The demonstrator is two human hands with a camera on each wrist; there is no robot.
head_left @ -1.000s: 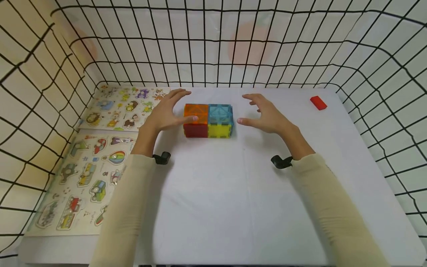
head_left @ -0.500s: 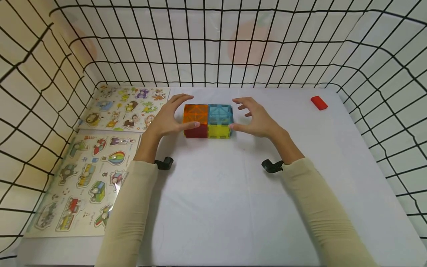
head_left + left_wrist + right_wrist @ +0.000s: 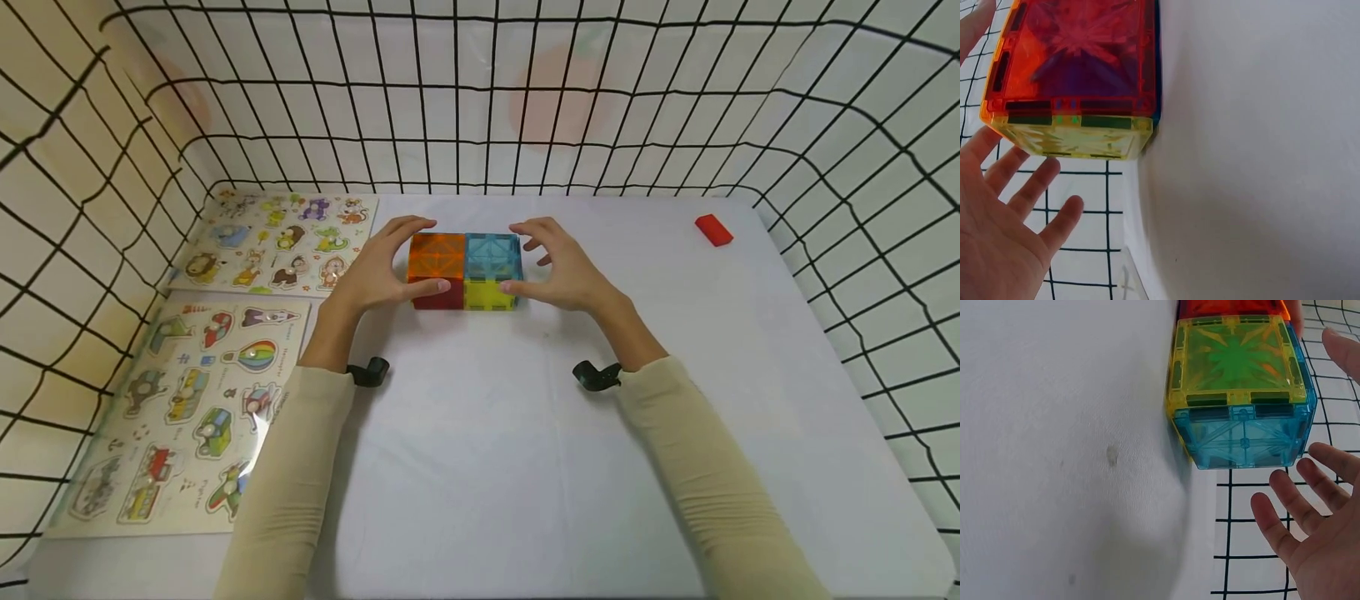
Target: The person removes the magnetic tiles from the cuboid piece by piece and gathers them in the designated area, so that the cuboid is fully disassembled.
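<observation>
Two cubes of see-through magnetic tiles stand side by side on the white table. The left cube [image 3: 438,255] has an orange top and red front; the right cube [image 3: 492,255] has a blue top and yellow front. My left hand [image 3: 371,271] is held around the left end, thumb across the red face in the head view. In the left wrist view its spread fingers [image 3: 1062,223] sit close to a yellow end tile [image 3: 1079,139]. At the other end is my right hand [image 3: 566,271], its thumb before the yellow front and its fingers [image 3: 1294,503] spread near the blue end tile [image 3: 1244,440].
An animal picture board [image 3: 225,281] and a vehicle picture board [image 3: 288,333] lie at the left. A small red block [image 3: 714,230] is at the back right. Black wire mesh [image 3: 457,133] fences the back and both sides. Each wrist carries a black camera mount [image 3: 367,372].
My right hand has moved left, up to the right cube, its thumb now in front of the yellow face. My left hand has shifted slightly, thumb lower over the red face. The cubes stay put.
</observation>
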